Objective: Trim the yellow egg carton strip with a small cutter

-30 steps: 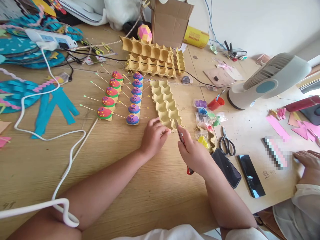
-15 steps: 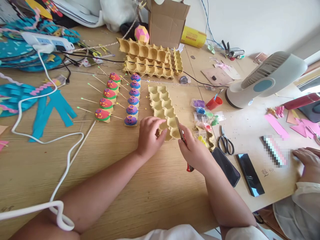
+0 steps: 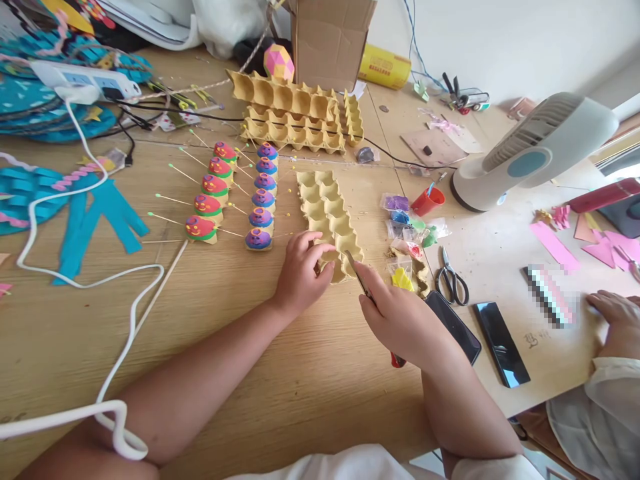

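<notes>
A tan egg carton (image 3: 327,207) with two rows of cups lies on the wooden table in front of me. My left hand (image 3: 304,273) grips its near left edge, thumb and fingers curled around a cup. In my right hand (image 3: 393,310) is a utility knife (image 3: 364,280), its red end (image 3: 397,361) showing below my palm. The blade points up and left over the carton's near cups; whether it is cutting in I cannot tell. To the left stand a row of red-and-green painted caterpillars (image 3: 207,205) and a row of blue-purple ones (image 3: 263,198).
More egg cartons (image 3: 290,117) lie at the back by a cardboard box (image 3: 330,47). At right are a white fan (image 3: 520,160), a red cup (image 3: 429,200), scissors (image 3: 451,277), two phones and another person's hand (image 3: 617,320). A white cable (image 3: 135,293) runs at left.
The knife has tilted further left, its blade now over the near cups instead of rising at the carton's right edge. My right hand has turned and lowered slightly. My left hand keeps its hold.
</notes>
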Motion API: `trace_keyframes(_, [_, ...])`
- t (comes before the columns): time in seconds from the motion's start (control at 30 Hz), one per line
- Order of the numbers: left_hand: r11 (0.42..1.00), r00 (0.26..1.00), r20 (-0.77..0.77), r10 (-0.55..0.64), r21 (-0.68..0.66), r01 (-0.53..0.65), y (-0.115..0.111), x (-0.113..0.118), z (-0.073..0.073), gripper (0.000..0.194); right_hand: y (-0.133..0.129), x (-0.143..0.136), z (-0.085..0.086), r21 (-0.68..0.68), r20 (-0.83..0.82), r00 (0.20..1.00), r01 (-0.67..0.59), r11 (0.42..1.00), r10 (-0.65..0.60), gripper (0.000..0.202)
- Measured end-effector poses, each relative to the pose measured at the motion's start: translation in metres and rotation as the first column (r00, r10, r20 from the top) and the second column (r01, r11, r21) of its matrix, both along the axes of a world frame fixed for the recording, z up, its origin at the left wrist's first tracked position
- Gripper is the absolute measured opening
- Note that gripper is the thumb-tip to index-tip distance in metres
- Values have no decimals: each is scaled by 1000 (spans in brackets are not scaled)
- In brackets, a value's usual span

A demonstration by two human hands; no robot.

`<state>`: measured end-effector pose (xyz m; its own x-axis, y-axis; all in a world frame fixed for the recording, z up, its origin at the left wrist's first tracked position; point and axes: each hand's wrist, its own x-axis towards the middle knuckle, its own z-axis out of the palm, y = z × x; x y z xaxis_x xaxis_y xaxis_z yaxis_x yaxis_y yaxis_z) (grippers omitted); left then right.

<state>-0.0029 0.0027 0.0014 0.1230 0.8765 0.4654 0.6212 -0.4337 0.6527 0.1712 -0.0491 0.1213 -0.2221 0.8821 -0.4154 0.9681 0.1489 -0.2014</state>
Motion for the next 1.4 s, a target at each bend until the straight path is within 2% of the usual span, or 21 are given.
trace_keyframes(0.43, [999, 999, 44, -27, -18, 28, -2, 1, 0, 26, -10, 0, 2, 24, 142, 984, -109, 994, 105, 56])
trace_keyframes(0.7, [999, 999, 41, -31, -22, 32, -1, 1, -1, 28, -4, -1, -4, 10, 116, 990, -84, 996, 82, 57])
trace_keyframes(0.9, [999, 998, 52, -32, -25, 33, -1, 1, -1, 30, -8, 6, 8, 6, 66, 995, -77, 997, 76, 57])
trace_keyframes(1.0, [999, 998, 55, -40, -24, 41, -2, 2, 2, 29, -6, 9, 12, 32, -26, 1000, 2, 999, -1, 57])
trace_keyframes(1.1, [997, 996, 69, -64, -26, 66, -4, 1, 7, 23, 1, 8, 6, 68, -84, 995, 56, 996, -50, 58])
trace_keyframes(1.2, [999, 996, 80, -39, -17, 40, -4, -1, 9, 18, 9, 4, -4, 72, -87, 996, 36, 997, -30, 57])
trace_keyframes(1.3, [1000, 998, 61, 10, -6, -9, -2, -2, 7, 16, 13, 3, -11, 70, -91, 996, 29, 997, -23, 56])
trace_keyframes(1.4, [999, 997, 73, -19, -35, 21, 1, -2, 1, 15, 15, 4, -13, 68, -79, 996, 37, 997, -32, 56])
